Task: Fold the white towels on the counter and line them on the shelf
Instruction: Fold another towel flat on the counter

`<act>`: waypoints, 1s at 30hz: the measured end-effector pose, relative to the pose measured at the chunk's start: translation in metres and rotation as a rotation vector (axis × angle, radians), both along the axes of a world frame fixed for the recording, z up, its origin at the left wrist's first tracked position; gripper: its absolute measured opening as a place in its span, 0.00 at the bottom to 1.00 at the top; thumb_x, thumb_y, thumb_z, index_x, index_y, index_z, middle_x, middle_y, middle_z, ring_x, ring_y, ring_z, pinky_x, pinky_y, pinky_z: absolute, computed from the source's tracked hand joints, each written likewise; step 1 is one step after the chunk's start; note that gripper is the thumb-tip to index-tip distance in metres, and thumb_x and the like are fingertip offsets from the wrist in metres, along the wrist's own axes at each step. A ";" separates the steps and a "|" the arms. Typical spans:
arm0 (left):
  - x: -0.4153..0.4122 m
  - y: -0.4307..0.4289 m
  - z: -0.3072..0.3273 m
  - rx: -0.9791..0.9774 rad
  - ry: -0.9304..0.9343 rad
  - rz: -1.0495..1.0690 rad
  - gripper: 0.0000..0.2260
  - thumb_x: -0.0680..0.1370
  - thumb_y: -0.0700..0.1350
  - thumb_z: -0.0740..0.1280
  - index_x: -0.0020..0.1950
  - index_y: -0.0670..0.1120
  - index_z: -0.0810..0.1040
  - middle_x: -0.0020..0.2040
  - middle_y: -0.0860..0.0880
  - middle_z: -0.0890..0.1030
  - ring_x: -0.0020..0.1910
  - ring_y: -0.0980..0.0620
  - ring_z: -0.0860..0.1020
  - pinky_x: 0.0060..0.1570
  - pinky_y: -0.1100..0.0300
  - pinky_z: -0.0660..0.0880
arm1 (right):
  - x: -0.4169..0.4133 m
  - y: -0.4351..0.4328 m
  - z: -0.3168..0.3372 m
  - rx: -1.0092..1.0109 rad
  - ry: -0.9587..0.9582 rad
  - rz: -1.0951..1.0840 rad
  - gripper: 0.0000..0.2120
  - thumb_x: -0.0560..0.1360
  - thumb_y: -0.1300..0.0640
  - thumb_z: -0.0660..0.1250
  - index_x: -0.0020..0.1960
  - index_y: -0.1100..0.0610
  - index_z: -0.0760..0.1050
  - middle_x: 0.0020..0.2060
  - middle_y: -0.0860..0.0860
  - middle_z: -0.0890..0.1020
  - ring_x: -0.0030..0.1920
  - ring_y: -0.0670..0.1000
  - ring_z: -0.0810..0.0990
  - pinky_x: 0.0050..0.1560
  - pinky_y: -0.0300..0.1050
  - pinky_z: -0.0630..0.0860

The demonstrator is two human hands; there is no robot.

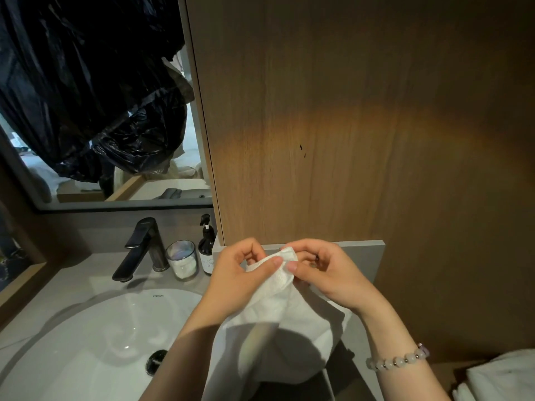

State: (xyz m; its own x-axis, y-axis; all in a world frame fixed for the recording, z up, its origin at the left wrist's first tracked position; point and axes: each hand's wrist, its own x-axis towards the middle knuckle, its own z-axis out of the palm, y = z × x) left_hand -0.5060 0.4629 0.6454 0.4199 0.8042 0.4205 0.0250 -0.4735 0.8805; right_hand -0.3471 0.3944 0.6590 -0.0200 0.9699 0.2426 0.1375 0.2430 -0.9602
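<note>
my left hand (243, 273) and right hand (324, 273) each pinch the top corner of a white towel (289, 316), which hangs over the counter (84, 280) right of the sink (95, 337). farther left stand a dark faucet (143, 247), glass jar (182, 260) and pump bottle (207, 246).

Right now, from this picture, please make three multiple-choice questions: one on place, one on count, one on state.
1. The pump bottle stands: A. left of the glass cup; B. right of it, beside the wood panel; C. on the towel.
2. Hands pinching the towel: A. none; B. one; C. two.
3. The towel: A. hangs from the hands; B. lies flat; C. is rolled tight.
1 B: it stands at the panel's edge. 2 C: left hand and right hand both pinch its top. 3 A: it droops below them.
</note>
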 end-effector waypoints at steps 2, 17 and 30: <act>0.004 -0.003 -0.002 -0.005 -0.018 0.042 0.13 0.71 0.39 0.74 0.31 0.41 0.72 0.29 0.50 0.72 0.30 0.59 0.68 0.33 0.68 0.67 | -0.001 0.001 -0.001 -0.003 -0.084 -0.079 0.07 0.74 0.65 0.68 0.51 0.59 0.79 0.35 0.56 0.78 0.34 0.49 0.73 0.38 0.36 0.72; -0.001 0.002 0.016 0.217 0.249 0.056 0.14 0.68 0.59 0.67 0.29 0.50 0.74 0.29 0.50 0.75 0.32 0.59 0.71 0.34 0.67 0.65 | 0.004 -0.001 0.018 -0.047 -0.303 -0.269 0.08 0.79 0.63 0.61 0.51 0.57 0.79 0.27 0.44 0.78 0.26 0.38 0.75 0.32 0.30 0.68; 0.020 -0.004 0.047 0.486 0.223 0.180 0.12 0.76 0.51 0.61 0.34 0.48 0.71 0.27 0.57 0.69 0.32 0.61 0.70 0.32 0.70 0.64 | 0.001 0.008 0.043 0.019 -0.092 -0.206 0.09 0.81 0.60 0.56 0.53 0.61 0.74 0.22 0.45 0.73 0.23 0.43 0.71 0.27 0.32 0.67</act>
State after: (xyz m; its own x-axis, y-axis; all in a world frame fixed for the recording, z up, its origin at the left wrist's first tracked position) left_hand -0.4863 0.4593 0.6924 0.4156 0.6075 0.6769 0.3033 -0.7942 0.5265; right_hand -0.3461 0.4028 0.7024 0.1556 0.9510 0.2673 0.2728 0.2187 -0.9369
